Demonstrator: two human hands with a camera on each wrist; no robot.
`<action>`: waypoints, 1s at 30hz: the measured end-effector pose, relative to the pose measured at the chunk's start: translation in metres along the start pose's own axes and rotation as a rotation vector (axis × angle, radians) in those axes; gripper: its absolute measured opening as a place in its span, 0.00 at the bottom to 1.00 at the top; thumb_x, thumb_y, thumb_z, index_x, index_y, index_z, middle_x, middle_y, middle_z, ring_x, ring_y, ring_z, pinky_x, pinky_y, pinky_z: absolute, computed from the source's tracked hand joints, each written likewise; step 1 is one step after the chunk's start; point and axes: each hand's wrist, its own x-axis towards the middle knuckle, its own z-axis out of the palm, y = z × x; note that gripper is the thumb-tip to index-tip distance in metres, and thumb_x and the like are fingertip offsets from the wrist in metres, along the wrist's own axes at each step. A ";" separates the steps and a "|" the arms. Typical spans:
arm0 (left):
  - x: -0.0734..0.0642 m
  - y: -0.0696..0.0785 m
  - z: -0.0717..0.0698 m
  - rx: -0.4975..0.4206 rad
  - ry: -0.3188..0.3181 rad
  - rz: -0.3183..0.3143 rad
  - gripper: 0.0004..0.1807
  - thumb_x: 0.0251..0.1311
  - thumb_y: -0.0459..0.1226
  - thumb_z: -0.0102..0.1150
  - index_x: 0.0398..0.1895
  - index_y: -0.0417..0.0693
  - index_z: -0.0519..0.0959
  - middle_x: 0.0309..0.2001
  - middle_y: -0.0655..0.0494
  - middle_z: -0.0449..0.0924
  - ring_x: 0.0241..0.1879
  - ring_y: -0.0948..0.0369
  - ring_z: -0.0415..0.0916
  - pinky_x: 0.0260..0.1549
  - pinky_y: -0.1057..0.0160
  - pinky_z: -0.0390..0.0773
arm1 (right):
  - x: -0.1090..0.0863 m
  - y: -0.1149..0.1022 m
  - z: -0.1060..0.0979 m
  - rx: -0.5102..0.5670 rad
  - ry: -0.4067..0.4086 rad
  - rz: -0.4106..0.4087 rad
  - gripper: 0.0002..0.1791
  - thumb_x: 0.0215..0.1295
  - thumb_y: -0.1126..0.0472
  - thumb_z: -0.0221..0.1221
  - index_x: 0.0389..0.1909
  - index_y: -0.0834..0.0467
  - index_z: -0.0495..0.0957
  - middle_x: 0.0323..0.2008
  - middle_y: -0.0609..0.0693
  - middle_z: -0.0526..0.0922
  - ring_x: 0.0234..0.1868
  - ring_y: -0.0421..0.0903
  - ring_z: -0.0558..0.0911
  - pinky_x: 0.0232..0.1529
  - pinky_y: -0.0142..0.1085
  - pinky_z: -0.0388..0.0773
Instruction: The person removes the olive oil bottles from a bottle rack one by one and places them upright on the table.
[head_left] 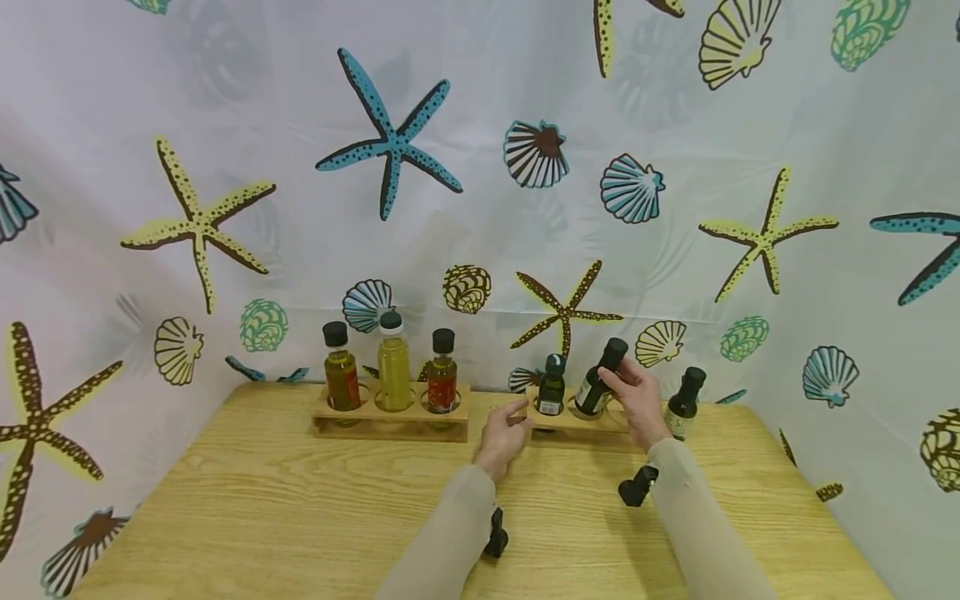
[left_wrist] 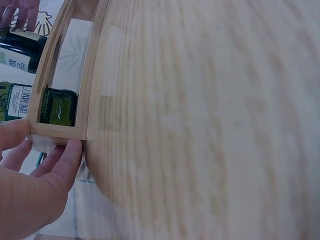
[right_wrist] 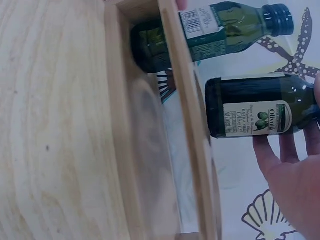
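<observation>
My right hand [head_left: 641, 408] grips a dark olive oil bottle [head_left: 591, 393] near its neck. The bottle leans, its base at the middle hole of the right wooden bottle rack [head_left: 577, 423]. In the right wrist view, the labelled olive oil bottle [right_wrist: 255, 107] has its base just above the rack's top board [right_wrist: 187, 120]. A green bottle [head_left: 551, 387] stands in the rack's left hole. At the rack's left end, my left hand [head_left: 502, 439] holds the end panel [left_wrist: 57, 131], thumb by the top board and fingertips lower down.
Another dark bottle [head_left: 682, 408] stands on the table just right of the rack, behind my right wrist. To the left, a second wooden rack [head_left: 390, 429] holds three oil bottles. A patterned curtain [head_left: 480, 233] closes off the back and sides of the wooden table [head_left: 300, 508].
</observation>
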 end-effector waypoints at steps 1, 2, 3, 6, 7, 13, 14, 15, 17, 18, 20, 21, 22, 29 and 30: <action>0.000 0.000 0.000 0.003 0.000 -0.002 0.25 0.70 0.35 0.54 0.70 0.54 0.70 0.65 0.44 0.73 0.60 0.47 0.74 0.53 0.48 0.77 | 0.000 -0.001 0.000 0.002 0.010 -0.005 0.32 0.66 0.55 0.64 0.69 0.55 0.69 0.62 0.52 0.77 0.52 0.35 0.80 0.56 0.31 0.77; 0.000 0.000 0.000 0.008 0.000 -0.002 0.25 0.70 0.35 0.54 0.70 0.54 0.70 0.64 0.44 0.73 0.60 0.47 0.74 0.53 0.48 0.77 | 0.000 -0.002 0.000 0.006 0.021 -0.008 0.32 0.65 0.55 0.64 0.69 0.54 0.69 0.60 0.51 0.78 0.50 0.34 0.81 0.53 0.30 0.78; 0.000 0.000 0.000 0.010 0.000 -0.003 0.25 0.70 0.35 0.54 0.70 0.55 0.70 0.63 0.44 0.74 0.59 0.46 0.74 0.52 0.48 0.78 | 0.000 -0.003 -0.001 0.007 0.028 -0.010 0.32 0.65 0.55 0.65 0.69 0.54 0.70 0.58 0.49 0.79 0.49 0.33 0.81 0.51 0.28 0.78; 0.001 -0.001 0.000 0.011 -0.001 0.000 0.25 0.70 0.35 0.54 0.69 0.55 0.70 0.63 0.44 0.74 0.59 0.47 0.75 0.51 0.48 0.78 | 0.000 -0.004 -0.001 0.014 0.041 -0.012 0.32 0.64 0.55 0.65 0.69 0.53 0.70 0.54 0.46 0.80 0.48 0.33 0.81 0.49 0.26 0.78; 0.001 -0.002 0.000 0.010 0.000 0.000 0.25 0.70 0.35 0.54 0.69 0.55 0.70 0.63 0.44 0.74 0.59 0.47 0.75 0.51 0.48 0.78 | 0.000 -0.004 -0.001 0.010 0.041 -0.013 0.32 0.64 0.54 0.65 0.69 0.53 0.70 0.54 0.46 0.80 0.49 0.34 0.81 0.49 0.26 0.78; 0.002 -0.003 -0.001 0.012 0.005 0.008 0.25 0.70 0.36 0.54 0.69 0.55 0.71 0.61 0.43 0.75 0.57 0.47 0.76 0.48 0.51 0.79 | -0.005 -0.007 -0.003 0.022 0.057 -0.028 0.34 0.63 0.52 0.66 0.69 0.53 0.69 0.59 0.51 0.77 0.51 0.36 0.79 0.52 0.29 0.76; 0.002 -0.003 -0.001 0.010 0.003 0.009 0.25 0.70 0.36 0.54 0.69 0.55 0.70 0.61 0.43 0.75 0.57 0.47 0.76 0.48 0.51 0.79 | -0.006 -0.007 -0.003 0.029 0.061 -0.034 0.34 0.63 0.52 0.66 0.69 0.54 0.69 0.59 0.50 0.77 0.51 0.36 0.79 0.52 0.29 0.77; 0.002 -0.003 -0.001 0.009 0.003 0.011 0.25 0.70 0.36 0.54 0.69 0.55 0.70 0.61 0.43 0.75 0.57 0.47 0.76 0.48 0.51 0.79 | -0.007 -0.008 -0.004 0.036 0.062 -0.041 0.34 0.63 0.51 0.66 0.69 0.54 0.69 0.58 0.49 0.77 0.51 0.36 0.79 0.52 0.29 0.77; 0.002 -0.003 -0.001 0.005 0.001 0.008 0.25 0.70 0.36 0.54 0.69 0.55 0.70 0.61 0.44 0.75 0.57 0.48 0.76 0.48 0.50 0.79 | -0.009 -0.007 -0.006 0.045 0.069 -0.051 0.34 0.62 0.51 0.66 0.69 0.54 0.70 0.54 0.46 0.79 0.50 0.37 0.80 0.50 0.28 0.78; 0.002 -0.004 0.000 0.003 0.000 0.007 0.25 0.70 0.36 0.54 0.69 0.55 0.70 0.62 0.44 0.75 0.58 0.48 0.75 0.49 0.50 0.79 | -0.009 -0.007 -0.007 0.048 0.077 -0.057 0.34 0.62 0.50 0.67 0.68 0.54 0.70 0.53 0.45 0.79 0.50 0.37 0.80 0.50 0.28 0.78; 0.002 -0.004 -0.001 0.001 -0.002 0.005 0.25 0.70 0.36 0.54 0.69 0.55 0.70 0.62 0.44 0.75 0.58 0.48 0.75 0.49 0.51 0.79 | -0.010 -0.006 -0.008 0.050 0.096 -0.069 0.34 0.61 0.50 0.67 0.67 0.54 0.72 0.49 0.42 0.80 0.49 0.38 0.80 0.48 0.27 0.79; 0.002 -0.004 -0.001 0.001 -0.002 0.005 0.25 0.70 0.36 0.54 0.70 0.55 0.70 0.62 0.44 0.75 0.58 0.48 0.75 0.48 0.51 0.79 | -0.010 -0.005 -0.009 0.050 0.107 -0.075 0.33 0.61 0.50 0.68 0.66 0.54 0.73 0.48 0.41 0.81 0.48 0.38 0.81 0.48 0.27 0.79; 0.002 -0.004 -0.001 0.001 -0.004 0.004 0.25 0.70 0.36 0.54 0.70 0.55 0.70 0.62 0.44 0.75 0.58 0.48 0.75 0.48 0.52 0.79 | -0.011 -0.005 -0.009 0.052 0.115 -0.081 0.33 0.60 0.51 0.68 0.66 0.55 0.73 0.47 0.41 0.81 0.48 0.38 0.81 0.47 0.27 0.79; 0.002 -0.004 0.000 -0.004 -0.009 0.003 0.25 0.70 0.35 0.53 0.70 0.54 0.69 0.62 0.45 0.74 0.58 0.48 0.75 0.49 0.51 0.78 | -0.015 -0.003 -0.016 0.080 0.146 -0.122 0.32 0.61 0.56 0.68 0.66 0.58 0.73 0.45 0.39 0.82 0.47 0.37 0.81 0.48 0.26 0.79; 0.001 -0.003 0.000 -0.004 -0.008 0.004 0.25 0.70 0.35 0.53 0.70 0.54 0.69 0.62 0.45 0.74 0.58 0.48 0.75 0.49 0.50 0.78 | -0.016 -0.002 -0.018 0.085 0.155 -0.125 0.32 0.61 0.56 0.68 0.65 0.58 0.74 0.45 0.39 0.83 0.48 0.37 0.81 0.48 0.25 0.79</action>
